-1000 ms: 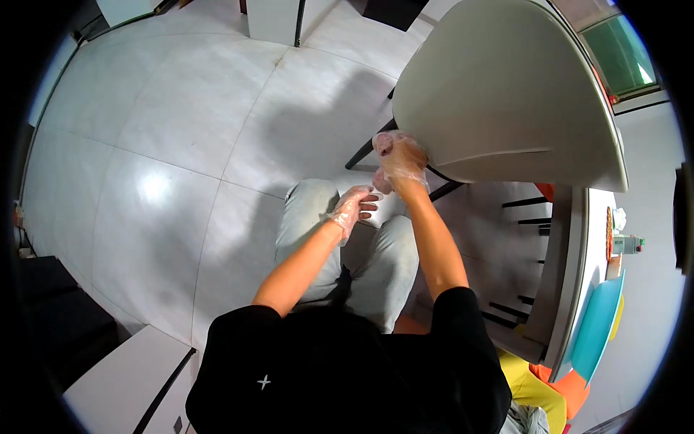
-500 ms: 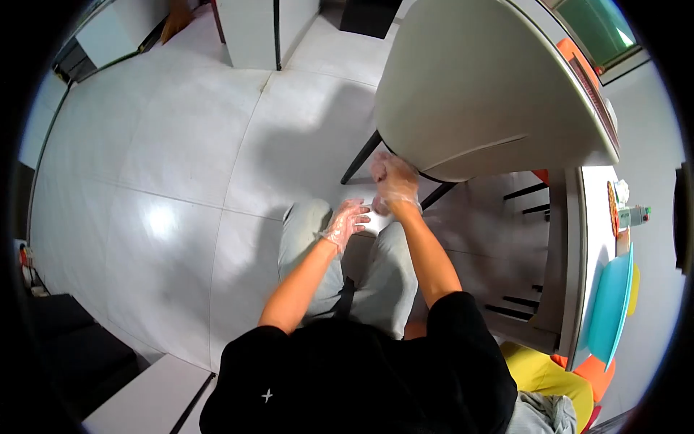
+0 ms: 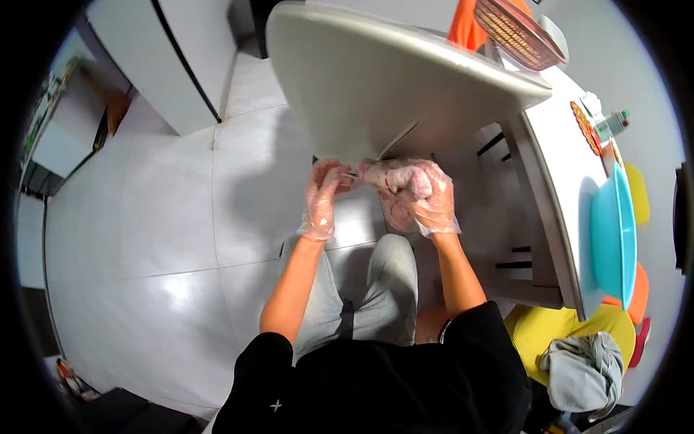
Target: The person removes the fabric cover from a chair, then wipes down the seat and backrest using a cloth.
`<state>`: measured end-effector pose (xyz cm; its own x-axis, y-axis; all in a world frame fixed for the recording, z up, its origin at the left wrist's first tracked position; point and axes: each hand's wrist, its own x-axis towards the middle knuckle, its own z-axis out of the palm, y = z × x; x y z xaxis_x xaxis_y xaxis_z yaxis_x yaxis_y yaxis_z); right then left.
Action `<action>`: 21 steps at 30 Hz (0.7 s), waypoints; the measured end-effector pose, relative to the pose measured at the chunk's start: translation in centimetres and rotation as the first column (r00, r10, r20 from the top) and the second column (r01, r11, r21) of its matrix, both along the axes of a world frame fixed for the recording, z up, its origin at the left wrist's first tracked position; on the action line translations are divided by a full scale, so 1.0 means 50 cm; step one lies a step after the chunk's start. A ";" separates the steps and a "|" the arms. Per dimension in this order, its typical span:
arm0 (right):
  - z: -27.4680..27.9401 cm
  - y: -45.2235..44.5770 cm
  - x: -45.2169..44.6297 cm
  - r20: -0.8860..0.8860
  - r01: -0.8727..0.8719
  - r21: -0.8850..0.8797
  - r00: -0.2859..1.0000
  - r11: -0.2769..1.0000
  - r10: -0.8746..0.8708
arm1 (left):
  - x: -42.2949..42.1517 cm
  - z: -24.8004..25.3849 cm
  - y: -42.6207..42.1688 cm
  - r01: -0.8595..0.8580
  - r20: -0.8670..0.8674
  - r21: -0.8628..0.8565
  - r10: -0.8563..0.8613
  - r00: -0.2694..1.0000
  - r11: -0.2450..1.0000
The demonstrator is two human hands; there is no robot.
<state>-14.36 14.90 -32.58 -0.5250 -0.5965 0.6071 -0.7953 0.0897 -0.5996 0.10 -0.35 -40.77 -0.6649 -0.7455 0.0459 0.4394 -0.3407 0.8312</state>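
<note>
My right hand (image 3: 437, 200), in a clear plastic glove, is wrapped round a pale pink bundle (image 3: 397, 184) that looks soft and has a thin red mark on it. My left hand (image 3: 325, 192), gloved the same way, is at the bundle's left end with its fingers bent together; something small and dark shows at its fingertips, too small to name. Both hands are above my knees, just below the lower edge of a big light grey chair back (image 3: 390, 79).
Right of me, a white table (image 3: 567, 170) bears a turquoise basin (image 3: 614, 235), a bottle (image 3: 613, 124) and a woven basket (image 3: 517, 32). A yellow chair (image 3: 524, 336) with a grey cloth (image 3: 585, 369) stands at the lower right. A white cabinet (image 3: 155, 65) is upper left.
The view has shifted, and the chair back sits further left. My right hand has lifted the pink bundle into clear view. My left hand has come up to the bundle's left end, its fingers closing.
</note>
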 end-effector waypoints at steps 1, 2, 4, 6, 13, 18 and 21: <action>0.026 0.018 -0.007 0.124 -0.012 0.033 0.992 0.999 0.008 | -0.004 0.062 -0.004 -0.005 -0.017 0.003 0.005 1.000 1.000; 0.052 0.043 -0.007 0.247 -0.033 0.061 0.969 0.998 0.017 | -0.005 0.122 -0.009 -0.015 -0.035 0.006 0.016 0.999 1.000; 0.114 0.088 0.008 0.414 -0.068 0.083 0.910 0.994 0.028 | -0.009 0.211 -0.007 -0.003 -0.017 0.028 0.004 1.000 1.000; 0.160 0.132 0.017 0.517 -0.028 0.156 0.854 0.987 -0.058 | -0.018 0.258 0.012 0.063 0.064 0.061 -0.067 0.996 0.996; 0.430 0.155 0.003 0.308 0.261 0.057 0.914 0.964 -0.266 | 0.004 0.502 0.055 0.106 0.278 0.213 -0.164 0.946 0.971; 0.659 0.086 -0.086 0.223 0.174 0.588 0.904 0.790 -0.365 | -0.081 0.629 0.031 -0.095 0.456 0.569 -0.217 0.863 0.817; 0.697 0.056 -0.116 0.178 0.106 0.746 0.920 0.657 -0.350 | -0.101 0.635 0.011 -0.102 0.456 0.637 -0.267 0.849 0.764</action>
<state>-20.15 17.70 2.25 -0.7752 -0.6139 -0.1488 -0.4957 0.7372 -0.4591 -4.97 0.19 -9.04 -0.5122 -0.4194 -0.7495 -0.0230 -0.8657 0.5001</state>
